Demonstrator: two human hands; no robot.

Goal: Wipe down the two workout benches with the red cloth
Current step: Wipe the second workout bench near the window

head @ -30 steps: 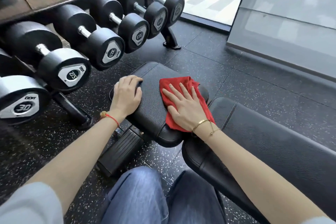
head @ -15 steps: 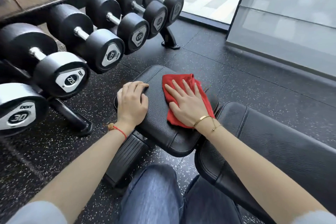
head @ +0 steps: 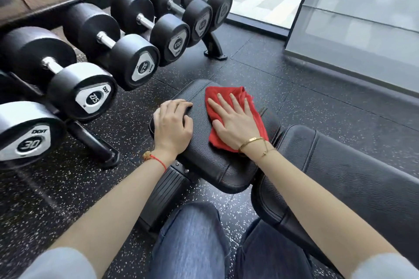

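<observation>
Head view showed us crouched at the end of a black padded bench, our right hand [head: 235, 124] laid flat on the red cloth [head: 229, 99], fingers straight and slightly spread, pressing it against the seat pad [head: 204, 154]. Our left hand [head: 173, 125] rested on the pad's left edge, its fingers curled over the rim as if to brace it. The cloth lay on the far right part of that small pad, bunched a little beyond our fingertips, with one corner trailing under our wrist. We judged it light, soft and limp, likely to fold or ruck under a push, so a flat palm over its middle seemed the better hold than a pinch at an edge. The pebbled covering looked grippy enough to drag at the fabric. A longer back pad [head: 351, 165] ran off to the right, just beside the seat pad. A rack of dumbbells [head: 133, 63] stood to the left on the speckled floor [head: 294, 88]. We could not see a second bench.
</observation>
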